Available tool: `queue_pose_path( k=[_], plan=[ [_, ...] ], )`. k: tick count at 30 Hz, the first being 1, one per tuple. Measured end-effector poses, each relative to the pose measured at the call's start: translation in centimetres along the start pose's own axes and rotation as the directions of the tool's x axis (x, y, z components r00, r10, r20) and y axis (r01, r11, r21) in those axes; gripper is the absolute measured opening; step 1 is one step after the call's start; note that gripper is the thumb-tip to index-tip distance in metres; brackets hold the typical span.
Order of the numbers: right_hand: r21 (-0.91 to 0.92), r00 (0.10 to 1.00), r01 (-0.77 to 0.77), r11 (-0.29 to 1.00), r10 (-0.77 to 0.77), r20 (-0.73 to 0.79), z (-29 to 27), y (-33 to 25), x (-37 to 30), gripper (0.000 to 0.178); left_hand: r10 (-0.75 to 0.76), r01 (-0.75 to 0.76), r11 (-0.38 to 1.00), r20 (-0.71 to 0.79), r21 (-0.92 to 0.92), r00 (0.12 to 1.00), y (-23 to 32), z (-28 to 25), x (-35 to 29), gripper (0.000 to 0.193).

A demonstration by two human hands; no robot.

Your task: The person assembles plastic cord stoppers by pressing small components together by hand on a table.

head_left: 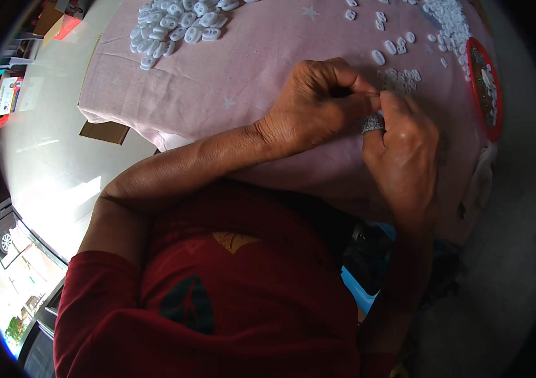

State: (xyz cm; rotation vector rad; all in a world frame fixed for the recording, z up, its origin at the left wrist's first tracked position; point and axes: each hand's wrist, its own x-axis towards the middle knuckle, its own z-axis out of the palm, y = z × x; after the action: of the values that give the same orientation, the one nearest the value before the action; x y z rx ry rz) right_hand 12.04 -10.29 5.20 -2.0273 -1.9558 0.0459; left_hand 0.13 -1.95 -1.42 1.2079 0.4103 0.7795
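Step in hand: close fingertip work, by the look of it on one small piece, with the left hand (318,104) and right hand (401,132) meeting above the counter (261,63).
Left hand: thumb and fingers bent inward, tips crowded against the right's – whether they clamp on anything, I cannot tell.
Right hand: fingers curled, knuckles up; its grip is hidden too.
Finger band: a grey, speckled band (373,123), rough-looking, around one finger of the right hand.
Nearest white pieces: a loose cluster of small white pieces (400,80) on the counter, just beyond the fingertips.
Next move: probably calls for a steady pinch and fine alignment – pieces this small and smooth could slip.
Large pile: glossy white ovals (179,25), plastic-looking, rounded at the ends with recessed middles, heaped at upper left.
Small-parts heap: finer white bits (447,22), too small to make out singly.
Tray: red rim (498,101), shallow, holding mixed small bits.
Cloth: soft pink fabric (154,82), lightly creased, printed with pale stars.
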Motion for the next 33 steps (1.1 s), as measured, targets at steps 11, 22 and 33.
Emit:
queue_pose_path(
  k=[11,22,33],
  plan=[
    [0.179,0.998,-0.056,0.982,0.057,-0.001,-0.7,0.1,-0.9,0.027,0.007,-0.006,0.998,0.024,-0.056,1.0,0.1,-0.5,0.1,0.004],
    [0.805,0.876,-0.248,0.54,0.479,-0.052,0.5,0.8,-2.8,0.031,-0.133,0.141,0.981,0.07,-0.13,0.989,1.1,0.6,0.4,0.01],
    [0.793,0.885,-0.21,0.572,0.457,-0.094,1.9,0.9,-4.1,0.031,0.081,-0.148,0.923,0.197,0.355,0.977,0.4,-0.1,0.0,0.008]
  ],
)
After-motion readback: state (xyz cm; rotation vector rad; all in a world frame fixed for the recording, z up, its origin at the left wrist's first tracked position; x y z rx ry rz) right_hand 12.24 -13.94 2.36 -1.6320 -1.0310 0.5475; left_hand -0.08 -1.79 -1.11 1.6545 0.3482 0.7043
